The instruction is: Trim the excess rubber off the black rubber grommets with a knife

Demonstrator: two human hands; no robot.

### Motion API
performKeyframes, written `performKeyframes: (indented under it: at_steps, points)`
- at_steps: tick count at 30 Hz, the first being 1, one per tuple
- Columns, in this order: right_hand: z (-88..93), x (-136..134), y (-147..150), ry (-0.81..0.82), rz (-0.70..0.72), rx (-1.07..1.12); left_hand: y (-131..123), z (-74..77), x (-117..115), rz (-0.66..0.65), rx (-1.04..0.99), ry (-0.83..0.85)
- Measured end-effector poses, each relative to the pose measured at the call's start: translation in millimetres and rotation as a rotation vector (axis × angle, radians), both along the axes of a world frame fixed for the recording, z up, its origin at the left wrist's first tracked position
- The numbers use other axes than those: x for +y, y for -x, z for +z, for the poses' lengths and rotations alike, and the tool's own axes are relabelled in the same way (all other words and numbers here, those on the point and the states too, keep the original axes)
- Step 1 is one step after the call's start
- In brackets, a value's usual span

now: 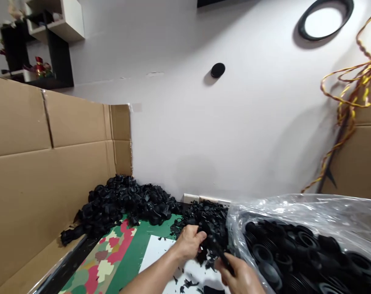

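Note:
My left hand (188, 243) is closed, with its thumb and fingers pinched around a black rubber piece (205, 229) that blends into the dark scraps behind it. My right hand (238, 273) is wrapped around a slim black-handled tool (219, 250), which points up and left toward the left hand. The tool's far end is lost against the black, so its kind cannot be made out. Under both hands lies a white sheet (153, 248) strewn with small black shavings (189, 282). Just beyond the left hand is a heap of black rubber scraps (208, 210).
A larger pile of black rubber parts (136, 200) lies back left against a cardboard wall (78, 126). To the right, a clear plastic bag (237, 222) holds ribbed black rubber parts (295, 257). A camouflage-patterned strip (107, 255) crosses the green surface (127, 261). Twisted yellow-brown wires (353, 98) hang right.

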State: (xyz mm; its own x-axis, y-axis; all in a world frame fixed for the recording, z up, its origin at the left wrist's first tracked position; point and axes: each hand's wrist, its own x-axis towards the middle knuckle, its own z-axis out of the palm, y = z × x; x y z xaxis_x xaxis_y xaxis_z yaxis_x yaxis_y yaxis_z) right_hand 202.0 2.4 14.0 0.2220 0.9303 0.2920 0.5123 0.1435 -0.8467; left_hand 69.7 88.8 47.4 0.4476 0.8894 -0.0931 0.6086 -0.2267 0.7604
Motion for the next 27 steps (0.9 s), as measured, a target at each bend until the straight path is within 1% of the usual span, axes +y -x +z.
performKeyframes:
  at_steps: [2, 4, 6, 10, 13, 15, 18, 21, 24, 27]
  points:
    - [8.0, 6.8, -3.0, -0.035, -0.144, 0.111, 5.7, -4.1, 2.8, -0.024, -0.040, 0.048]
    - [17.4, 10.8, -1.6, -0.073, -0.235, 0.206, 8.2, -6.6, 2.5, -0.042, -0.076, 0.076]
    - [26.6, 13.5, 2.6, -0.089, -0.228, 0.262, 9.0, -6.6, 0.9, -0.060, -0.105, 0.087]
    - [37.3, 20.8, 9.3, -0.098, -0.188, 0.254, 13.1, -1.6, -0.7, -0.075, -0.120, 0.076]
    - [36.9, 26.7, 10.5, -0.101, -0.191, 0.233, 17.4, 2.5, 2.4, -0.052, -0.099, 0.059]
    - [34.9, 28.8, 11.1, -0.101, -0.179, 0.218, 18.5, 5.8, 6.5, -0.009, -0.070, 0.033]
    - [33.2, 30.0, 11.7, -0.095, -0.188, 0.196, 18.7, 13.8, 13.4, 0.115, -0.009, -0.047]
    - [33.1, 31.7, 10.7, -0.104, -0.254, 0.173, 21.2, 25.6, 16.1, 0.239, 0.043, -0.165]
    - [31.3, 32.8, 10.1, -0.141, -0.308, 0.153, 26.3, 37.4, 10.3, 0.287, 0.045, -0.279]
    - [27.0, 30.6, 11.9, -0.201, -0.289, 0.150, 30.3, 46.5, -0.4, 0.293, -0.032, -0.349]
